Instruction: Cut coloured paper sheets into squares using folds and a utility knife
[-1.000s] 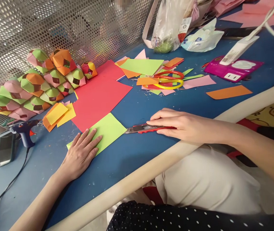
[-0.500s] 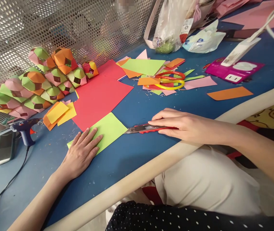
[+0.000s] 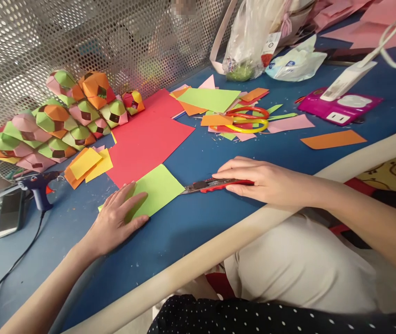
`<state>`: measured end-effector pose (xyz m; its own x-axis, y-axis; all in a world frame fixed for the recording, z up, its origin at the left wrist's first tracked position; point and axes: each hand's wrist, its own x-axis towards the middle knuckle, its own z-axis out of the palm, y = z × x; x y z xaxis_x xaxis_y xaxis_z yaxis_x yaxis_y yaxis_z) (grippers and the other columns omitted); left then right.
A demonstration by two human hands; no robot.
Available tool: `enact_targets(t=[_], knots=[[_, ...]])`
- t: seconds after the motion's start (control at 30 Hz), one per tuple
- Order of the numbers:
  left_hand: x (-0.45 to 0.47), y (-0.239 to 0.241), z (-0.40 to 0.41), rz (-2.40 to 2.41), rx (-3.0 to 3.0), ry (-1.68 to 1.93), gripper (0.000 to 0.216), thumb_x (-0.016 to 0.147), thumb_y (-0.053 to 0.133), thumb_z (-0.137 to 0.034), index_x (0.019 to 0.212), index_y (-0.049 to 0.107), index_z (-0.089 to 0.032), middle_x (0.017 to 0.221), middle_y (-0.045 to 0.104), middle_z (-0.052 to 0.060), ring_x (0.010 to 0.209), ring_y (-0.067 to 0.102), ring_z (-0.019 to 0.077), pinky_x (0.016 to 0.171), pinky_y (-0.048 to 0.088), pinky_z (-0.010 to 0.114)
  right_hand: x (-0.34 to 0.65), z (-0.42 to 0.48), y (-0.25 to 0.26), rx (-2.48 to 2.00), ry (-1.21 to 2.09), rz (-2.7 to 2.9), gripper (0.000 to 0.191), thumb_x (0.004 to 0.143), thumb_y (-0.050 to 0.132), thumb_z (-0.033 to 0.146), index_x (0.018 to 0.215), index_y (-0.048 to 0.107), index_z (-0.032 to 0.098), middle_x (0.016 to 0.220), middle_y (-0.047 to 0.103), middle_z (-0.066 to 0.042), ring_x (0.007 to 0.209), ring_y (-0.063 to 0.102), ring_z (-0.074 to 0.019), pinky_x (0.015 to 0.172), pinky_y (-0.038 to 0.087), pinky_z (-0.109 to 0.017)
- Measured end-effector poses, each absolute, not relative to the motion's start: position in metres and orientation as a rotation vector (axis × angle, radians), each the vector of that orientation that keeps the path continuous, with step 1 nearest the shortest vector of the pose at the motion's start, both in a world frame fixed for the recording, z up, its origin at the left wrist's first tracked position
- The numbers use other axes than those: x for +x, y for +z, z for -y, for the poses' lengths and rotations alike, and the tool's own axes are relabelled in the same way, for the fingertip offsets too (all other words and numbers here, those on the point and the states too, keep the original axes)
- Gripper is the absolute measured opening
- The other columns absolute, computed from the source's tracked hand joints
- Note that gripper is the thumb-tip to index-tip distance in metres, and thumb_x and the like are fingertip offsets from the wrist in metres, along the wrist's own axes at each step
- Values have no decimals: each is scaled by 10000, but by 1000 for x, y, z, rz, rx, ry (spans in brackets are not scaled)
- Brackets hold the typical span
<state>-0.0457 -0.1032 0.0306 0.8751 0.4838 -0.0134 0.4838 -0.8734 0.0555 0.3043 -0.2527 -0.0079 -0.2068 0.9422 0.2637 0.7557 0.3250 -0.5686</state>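
My left hand (image 3: 117,215) rests on the left part of a light green sheet of paper (image 3: 162,186), thumb and fingers apart. The sheet partly overlaps a large red sheet (image 3: 149,139), and its far left end is mostly hidden under that hand. In my right hand (image 3: 253,181) is a red and black utility knife (image 3: 215,184), held low over the blue table. Its blade tip meets the right corner of the green sheet; whether it lies inside a fold, I cannot tell.
Folded paper modules (image 3: 58,118) are stacked along a perforated metal screen (image 3: 131,41). A glue gun (image 3: 41,190) and phone (image 3: 10,211) lie left. Scissors (image 3: 248,119) sit among paper scraps. Farther right are a purple power socket (image 3: 339,105) and an orange strip (image 3: 333,139).
The fingers of my left hand have shifted left and bent, with the index finger and thumb now spread wider. The knife and my right hand stay nearly in place.
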Motion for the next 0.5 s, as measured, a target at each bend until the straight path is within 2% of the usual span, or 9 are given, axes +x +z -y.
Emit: enact_targets(t=[0.07,0.13,0.2,0.33,0.4,0.5], knots=[[-44,29,106,-770,3026,47,659,901,463,-648,1399,477,-217,1495,421,163,1363,425,358,1062,409,588,303,251,-6,-1496,429,2007,322,974,454,324,1223,632,224,1136,617,-64,1023,604,-185,885,497,-329],[-43,27,110,-747,3093,106,665,882,505,-643,1364,487,-186,1459,457,187,1319,474,371,1030,436,602,302,250,-4,-1486,423,1991,313,974,453,328,1204,637,223,1127,617,-63,998,615,-176,871,502,-317],[-41,25,113,-706,3150,202,523,915,519,-542,1262,536,-152,1404,506,200,1242,551,353,988,492,561,300,249,-1,-1455,408,1987,304,970,456,318,1191,639,218,1111,622,-62,974,622,-168,857,506,-306],[-42,22,115,-587,3267,360,214,932,454,-231,1074,572,-123,1261,607,201,1054,668,291,843,595,430,296,243,8,-1380,358,2003,290,954,469,281,1163,649,193,1077,640,-66,956,627,-164,848,513,-293],[-44,21,114,-539,3341,400,242,922,402,-134,1099,565,-106,1226,629,209,1042,678,287,814,608,405,294,239,12,-1354,336,2014,286,945,479,272,1151,654,178,1072,645,-73,956,629,-163,853,517,-286],[-48,24,108,-511,3438,484,366,911,365,-41,1247,509,-64,1241,624,235,1134,642,306,888,589,415,289,229,18,-1340,294,1996,279,941,482,277,1134,661,185,1087,647,-72,955,633,-163,870,522,-290]])
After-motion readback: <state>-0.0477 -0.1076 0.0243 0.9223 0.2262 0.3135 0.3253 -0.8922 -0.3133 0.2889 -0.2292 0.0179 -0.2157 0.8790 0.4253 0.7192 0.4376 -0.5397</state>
